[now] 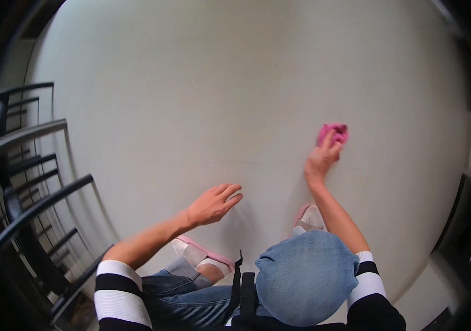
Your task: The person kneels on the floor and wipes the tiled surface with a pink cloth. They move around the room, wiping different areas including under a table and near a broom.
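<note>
My right hand (322, 159) presses a crumpled pink cloth (332, 134) onto the pale floor (235, 103), ahead of my right foot. Its fingers rest over the cloth and partly cover it. My left hand (214, 204) hangs in front of my left foot, with its thumb and fingers apart and nothing in them. It casts a soft shadow on the floor below.
Along the left stand several black metal-framed chairs (45, 215), their bars reaching toward me. My feet are in pink-soled shoes (198, 252), and a bent knee in jeans (307, 277) rises in front of my body. Dark furniture (463, 219) lines the right rim.
</note>
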Demonstrator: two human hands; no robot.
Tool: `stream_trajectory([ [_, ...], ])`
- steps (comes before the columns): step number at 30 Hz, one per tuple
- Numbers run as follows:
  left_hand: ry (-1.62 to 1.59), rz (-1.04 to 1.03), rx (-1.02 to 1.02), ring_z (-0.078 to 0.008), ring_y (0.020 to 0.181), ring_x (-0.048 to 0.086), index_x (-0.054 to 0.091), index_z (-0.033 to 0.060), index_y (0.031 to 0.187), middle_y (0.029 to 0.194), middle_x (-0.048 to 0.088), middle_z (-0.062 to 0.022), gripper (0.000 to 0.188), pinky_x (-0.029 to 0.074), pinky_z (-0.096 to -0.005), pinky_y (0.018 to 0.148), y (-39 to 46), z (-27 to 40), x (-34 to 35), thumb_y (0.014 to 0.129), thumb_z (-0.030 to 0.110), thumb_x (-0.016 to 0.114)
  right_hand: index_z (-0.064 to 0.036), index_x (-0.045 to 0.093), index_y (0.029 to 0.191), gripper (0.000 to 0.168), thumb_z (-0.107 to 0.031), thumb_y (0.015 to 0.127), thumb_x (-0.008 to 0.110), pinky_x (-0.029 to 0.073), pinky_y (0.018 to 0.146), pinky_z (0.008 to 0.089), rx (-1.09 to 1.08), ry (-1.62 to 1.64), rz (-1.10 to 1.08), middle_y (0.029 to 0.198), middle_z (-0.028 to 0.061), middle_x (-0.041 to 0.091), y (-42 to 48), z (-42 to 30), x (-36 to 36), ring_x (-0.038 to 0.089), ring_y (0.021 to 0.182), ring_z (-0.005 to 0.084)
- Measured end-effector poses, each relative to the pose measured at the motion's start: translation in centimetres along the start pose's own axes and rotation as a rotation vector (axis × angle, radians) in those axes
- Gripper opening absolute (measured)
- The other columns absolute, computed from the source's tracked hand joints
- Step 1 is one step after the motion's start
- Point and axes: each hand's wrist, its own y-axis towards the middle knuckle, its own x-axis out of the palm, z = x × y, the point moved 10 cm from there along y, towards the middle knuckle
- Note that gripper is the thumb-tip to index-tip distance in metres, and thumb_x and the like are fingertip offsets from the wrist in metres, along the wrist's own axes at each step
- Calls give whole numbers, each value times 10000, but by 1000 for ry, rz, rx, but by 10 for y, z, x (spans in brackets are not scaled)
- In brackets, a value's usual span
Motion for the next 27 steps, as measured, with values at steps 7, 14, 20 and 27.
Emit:
stream_trajectory([
  [7, 27, -46, -94, -272, 1028, 559, 542, 24, 1091, 1123, 547, -118, 273, 476, -382, 852, -3, -28, -59, 818, 7, 542, -23, 404, 1381, 576, -13, 806, 435, 361, 955, 406, -157, 519, -431, 1130, 189, 414, 47, -170, 89, 441, 1045, 342],
  [14, -850, 152, -676, -236, 1062, 567, 538, 45, 1158, 1145, 579, -102, 284, 470, -365, 894, -93, -72, -69, 908, 175, 576, 18, 490, 1281, 439, -34, 847, 445, 493, 753, 309, -143, 790, -864, 929, 77, 540, 53, -256, 55, 516, 727, 170],
  [20, -1924, 821, -621, -195, 1178, 501, 475, 100, 1299, 1280, 525, -81, 484, 405, -381, 1005, -141, -64, -52, 955, 439, 505, -77, 432, 1381, 483, 4, 907, 478, 465, 818, 307, -848, 411, -911, 1089, 120, 493, -39, -384, 22, 533, 979, 215],
  [27, -2251, 1535, -238, -190, 1186, 495, 477, 112, 1303, 1280, 536, -43, 483, 388, -416, 1023, -216, -75, -31, 968, 459, 457, -56, 295, 1421, 726, -50, 786, 646, 483, 861, 408, -1350, 172, -1432, 1232, 203, 409, -282, -430, 38, 488, 1099, 371],
])
